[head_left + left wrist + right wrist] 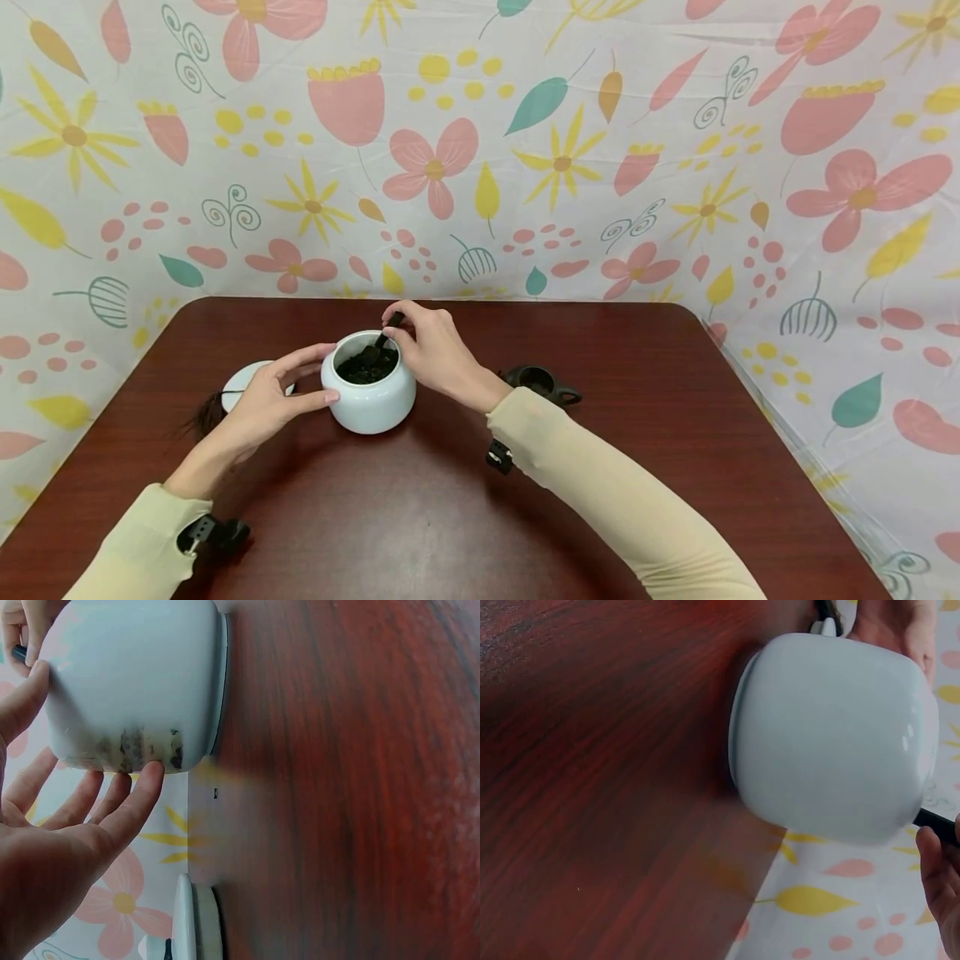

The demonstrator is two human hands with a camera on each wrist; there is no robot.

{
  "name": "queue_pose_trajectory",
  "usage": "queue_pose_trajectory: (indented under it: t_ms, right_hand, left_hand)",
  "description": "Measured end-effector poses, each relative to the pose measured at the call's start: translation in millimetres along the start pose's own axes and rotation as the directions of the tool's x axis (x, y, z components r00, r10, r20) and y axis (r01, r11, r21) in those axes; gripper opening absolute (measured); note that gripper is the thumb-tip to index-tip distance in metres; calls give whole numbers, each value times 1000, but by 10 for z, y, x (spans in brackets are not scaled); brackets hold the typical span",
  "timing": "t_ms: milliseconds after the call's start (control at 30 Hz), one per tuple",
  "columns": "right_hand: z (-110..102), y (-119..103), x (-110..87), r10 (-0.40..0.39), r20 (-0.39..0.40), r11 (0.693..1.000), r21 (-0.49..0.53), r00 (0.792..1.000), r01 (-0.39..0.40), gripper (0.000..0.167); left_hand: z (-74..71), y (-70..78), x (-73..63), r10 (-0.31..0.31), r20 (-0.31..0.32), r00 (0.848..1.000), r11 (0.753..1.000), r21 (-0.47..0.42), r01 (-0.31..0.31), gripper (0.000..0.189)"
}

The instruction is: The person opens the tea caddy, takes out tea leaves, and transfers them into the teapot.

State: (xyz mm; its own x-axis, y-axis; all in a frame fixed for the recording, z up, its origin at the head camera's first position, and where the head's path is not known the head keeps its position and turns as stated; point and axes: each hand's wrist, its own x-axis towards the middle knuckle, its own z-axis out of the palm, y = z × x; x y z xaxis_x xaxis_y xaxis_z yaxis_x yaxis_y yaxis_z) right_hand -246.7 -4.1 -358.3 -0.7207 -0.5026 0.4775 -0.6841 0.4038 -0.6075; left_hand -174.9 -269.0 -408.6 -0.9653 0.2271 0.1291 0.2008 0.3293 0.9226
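Observation:
A round white ceramic jar [367,404] stands upright on the table, with dark loose tea leaves [360,367] inside. My left hand [268,402] holds its left side, thumb at the front and fingers spread along the wall; in the left wrist view the fingertips touch the jar [142,682]. Between thumb and fingers my right hand [438,346] pinches the handle of a small black tea scoop [384,337] over the jar's right rim. The scoop's lower end is among the leaves. In the right wrist view its black handle [936,825] juts past the rim.
Left of the jar, partly behind my left hand, lies a white lid [242,382] with a dark tassel [210,415] beside it. A small dark teapot-like vessel [536,379] stands behind my right forearm. Patterned cloth [480,167] hangs behind the brown table [420,525].

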Motion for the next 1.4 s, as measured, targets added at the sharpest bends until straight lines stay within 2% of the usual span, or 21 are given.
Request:
queue_pose_trajectory:
  t_ms: [400,600,867,1167,1400]
  right_hand:
    - [133,-66,33,18,27,1000,22,999,-19,11]
    - [139,-68,31,35,7,999,19,999,-35,11]
    - [180,-81,37,62,27,997,35,998,-62,11]
    - [127,-100,44,94,17,995,44,995,-94,9]
    - [152,-143,46,128,46,988,82,991,-131,11]
  left_hand:
    - [3,10,-7,-3,1,1000,1000,-4,3,66]
    - [7,9,-8,2,1,1000,1000,-11,-2,66]
    - [-2,-14,-7,-5,1,1000,1000,-5,5,66]
    - [-7,-9,-3,-6,-2,1000,1000,-3,6,65]
    - [-9,-12,-6,-7,2,1000,1000,1,7,66]
